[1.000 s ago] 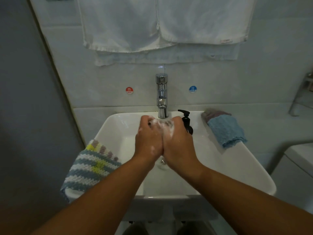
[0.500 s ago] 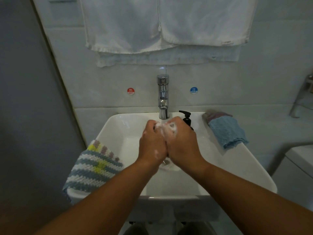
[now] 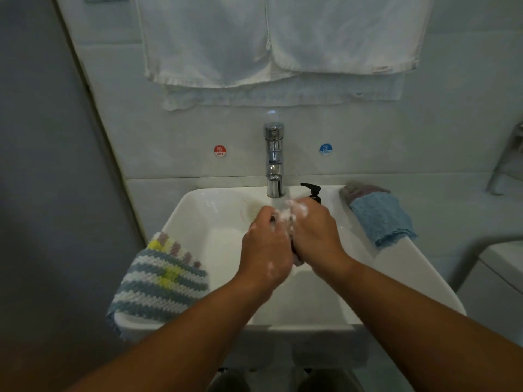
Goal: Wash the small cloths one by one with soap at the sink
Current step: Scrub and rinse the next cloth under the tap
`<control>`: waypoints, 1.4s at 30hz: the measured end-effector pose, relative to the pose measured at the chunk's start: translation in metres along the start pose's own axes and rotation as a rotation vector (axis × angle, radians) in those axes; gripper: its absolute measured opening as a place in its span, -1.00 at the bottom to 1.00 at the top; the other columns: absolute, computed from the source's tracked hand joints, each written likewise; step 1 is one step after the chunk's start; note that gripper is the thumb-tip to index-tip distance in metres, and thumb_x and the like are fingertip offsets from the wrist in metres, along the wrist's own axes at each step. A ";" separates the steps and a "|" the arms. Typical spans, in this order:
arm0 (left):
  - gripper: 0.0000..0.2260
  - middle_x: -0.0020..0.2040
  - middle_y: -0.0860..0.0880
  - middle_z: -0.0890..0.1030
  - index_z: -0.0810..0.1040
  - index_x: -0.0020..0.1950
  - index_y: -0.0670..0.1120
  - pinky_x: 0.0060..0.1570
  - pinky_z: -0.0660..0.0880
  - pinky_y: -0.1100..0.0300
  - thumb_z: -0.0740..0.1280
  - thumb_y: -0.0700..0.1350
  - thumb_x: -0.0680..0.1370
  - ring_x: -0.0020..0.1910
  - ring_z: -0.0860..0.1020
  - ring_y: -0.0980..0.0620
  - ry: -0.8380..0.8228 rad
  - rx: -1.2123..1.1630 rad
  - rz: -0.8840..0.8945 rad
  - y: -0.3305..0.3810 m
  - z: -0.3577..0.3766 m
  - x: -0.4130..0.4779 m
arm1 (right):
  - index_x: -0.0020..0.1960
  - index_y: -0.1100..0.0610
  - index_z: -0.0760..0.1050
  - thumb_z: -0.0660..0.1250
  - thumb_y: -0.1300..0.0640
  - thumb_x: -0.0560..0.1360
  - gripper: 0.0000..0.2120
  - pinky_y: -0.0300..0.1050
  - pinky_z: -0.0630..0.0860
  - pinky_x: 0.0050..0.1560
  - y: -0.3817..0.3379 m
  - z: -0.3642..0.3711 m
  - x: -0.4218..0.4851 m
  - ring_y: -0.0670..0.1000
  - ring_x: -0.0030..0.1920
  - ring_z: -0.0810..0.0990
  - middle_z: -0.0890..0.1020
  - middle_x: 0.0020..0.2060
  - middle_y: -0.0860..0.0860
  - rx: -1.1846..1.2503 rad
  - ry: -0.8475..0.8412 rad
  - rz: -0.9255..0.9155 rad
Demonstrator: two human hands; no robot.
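Note:
Over the white sink [image 3: 396,273], my left hand [image 3: 266,250] and my right hand [image 3: 317,233] are pressed together. Both grip a small soapy cloth [image 3: 285,219] between them, mostly hidden, with white foam on top and a dark bit showing below the palms. The hands sit just in front of the chrome tap [image 3: 274,162]. A black soap pump [image 3: 312,190] stands right behind my right hand. A striped knitted cloth [image 3: 161,281] hangs over the sink's left rim. A blue cloth [image 3: 380,219] lies on the right rim, on top of a greyish-purple cloth [image 3: 365,189].
White towels [image 3: 277,43] hang on the wall above the tap. Red hot [image 3: 220,150] and blue cold [image 3: 325,149] stickers flank the tap. A grey wall [image 3: 42,193] closes the left side. A white fixture [image 3: 501,273] stands at the right.
My hands keep rubbing the soapy cloth between them and have shifted slightly relative to each other. The view has crept a little lower on the wall.

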State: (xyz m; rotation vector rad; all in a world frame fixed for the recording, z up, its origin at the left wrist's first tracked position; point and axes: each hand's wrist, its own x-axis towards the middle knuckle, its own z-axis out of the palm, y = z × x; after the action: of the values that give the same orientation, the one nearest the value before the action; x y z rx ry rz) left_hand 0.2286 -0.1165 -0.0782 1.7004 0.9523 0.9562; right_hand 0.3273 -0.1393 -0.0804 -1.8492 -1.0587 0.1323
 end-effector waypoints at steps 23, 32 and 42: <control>-0.84 -0.02 -0.12 0.58 0.42 0.11 -0.03 -0.13 0.69 -0.05 0.08 -0.06 0.72 -0.05 0.61 -0.12 -0.105 0.044 -0.078 -0.001 -0.003 0.000 | -0.02 0.03 0.50 0.22 0.03 0.62 -0.88 -0.05 0.58 -0.14 -0.002 -0.001 -0.005 -0.02 -0.16 0.60 0.60 -0.19 -0.06 0.034 0.017 -0.019; -0.86 -0.06 -0.08 0.61 0.47 0.07 -0.01 -0.06 0.65 -0.14 0.13 -0.09 0.70 -0.07 0.62 -0.13 0.055 0.074 -0.055 0.000 -0.010 0.019 | 0.11 0.07 0.46 0.21 0.05 0.68 -0.89 -0.37 0.48 -0.39 -0.017 0.000 -0.029 -0.11 -0.20 0.62 0.62 -0.16 -0.01 0.177 -0.086 -0.066; -0.85 0.00 -0.09 0.62 0.49 0.06 0.00 0.00 0.62 -0.07 0.13 -0.06 0.70 -0.03 0.60 -0.10 0.096 0.040 -0.026 0.006 -0.012 0.023 | 0.11 0.11 0.41 0.19 0.10 0.69 -0.90 -0.38 0.51 -0.38 -0.014 0.002 -0.041 -0.10 -0.21 0.58 0.57 -0.16 -0.01 0.165 -0.125 -0.064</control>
State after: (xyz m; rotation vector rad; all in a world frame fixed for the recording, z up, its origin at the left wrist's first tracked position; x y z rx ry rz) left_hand 0.2276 -0.0932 -0.0649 1.6844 1.0601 1.0152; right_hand 0.2924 -0.1646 -0.0843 -1.6746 -1.1561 0.2917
